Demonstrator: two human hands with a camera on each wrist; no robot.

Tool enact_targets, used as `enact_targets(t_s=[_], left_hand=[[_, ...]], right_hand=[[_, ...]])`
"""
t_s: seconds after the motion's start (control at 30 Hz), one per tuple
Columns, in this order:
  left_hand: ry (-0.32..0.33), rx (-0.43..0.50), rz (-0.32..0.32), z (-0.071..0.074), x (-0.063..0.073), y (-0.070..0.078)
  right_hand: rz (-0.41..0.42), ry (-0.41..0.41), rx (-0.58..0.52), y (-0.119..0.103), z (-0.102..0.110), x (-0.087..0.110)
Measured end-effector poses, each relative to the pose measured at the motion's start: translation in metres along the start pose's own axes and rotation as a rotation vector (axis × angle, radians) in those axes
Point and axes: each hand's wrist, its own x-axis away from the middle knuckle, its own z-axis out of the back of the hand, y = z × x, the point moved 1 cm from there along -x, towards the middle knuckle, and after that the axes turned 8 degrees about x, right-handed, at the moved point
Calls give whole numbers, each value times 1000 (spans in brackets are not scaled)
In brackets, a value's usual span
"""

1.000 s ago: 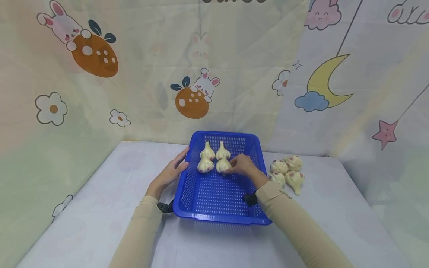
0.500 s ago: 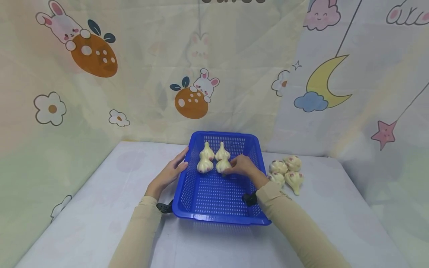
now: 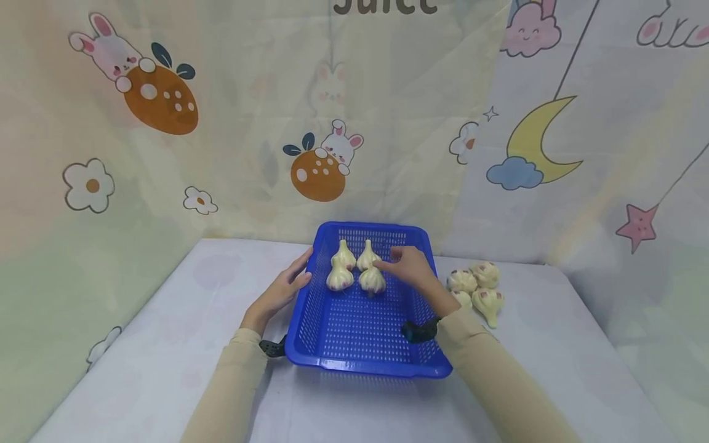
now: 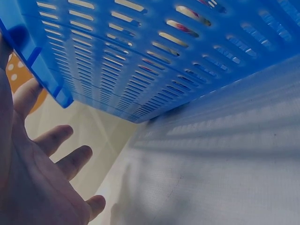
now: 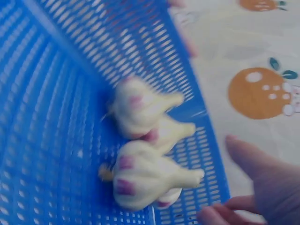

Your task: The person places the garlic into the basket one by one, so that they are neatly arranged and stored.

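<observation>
A blue plastic basket [image 3: 368, 368] holds several garlic bulbs in two columns near its far end. My left hand [image 3: 278, 294] rests its fingers against the basket's left rim; in the left wrist view its fingers [image 4: 75, 161] are spread beside the slotted wall [image 4: 108, 61]. Over the right part of the basket is my right hand [image 3: 414, 271], thumb and fingers apart with nothing between them. Just left of it lies the nearer right garlic bulb [image 3: 372, 281]. In the right wrist view, that hand [image 5: 267, 183] is apart from the bulbs' stems [image 5: 185, 177].
Several more garlic bulbs [image 3: 487, 301] are grouped on the white table [image 3: 532, 344], right of the basket. One is partly hidden by the right arm [image 3: 471, 344]. A printed curtain [image 3: 244, 135] hangs directly behind the table.
My right hand has let go of the nearer right garlic bulb and risen up and to the right. The left hand stays at the rim. The head view has tilted slightly up.
</observation>
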Motion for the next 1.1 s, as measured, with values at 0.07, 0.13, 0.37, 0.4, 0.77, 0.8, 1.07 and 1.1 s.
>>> enact_targets(t_s=[0.07, 0.13, 0.37, 0.4, 0.77, 0.8, 1.07, 1.1], left_hand=[[-1, 7, 1, -1, 0, 0], [-3, 11, -6, -2, 0, -1], [-2, 9, -4, 1, 0, -5], [-3, 8, -3, 1, 0, -5], [-39, 25, 15, -5, 10, 28], [-38, 27, 16, -6, 10, 29], [-27, 34, 22, -7, 9, 29], [-26, 31, 23, -7, 8, 28]], right_hand=[[-1, -1, -53, -1, 9, 6], [17, 11, -104, 2, 17, 13], [119, 159, -192, 27, 39, 44], [130, 189, -214, 32, 42, 50], [243, 511, -110, 100, 67, 107], [273, 538, -83, 107, 68, 109], [439, 565, 201, 156, 64, 112], [443, 551, 235, 161, 62, 111]])
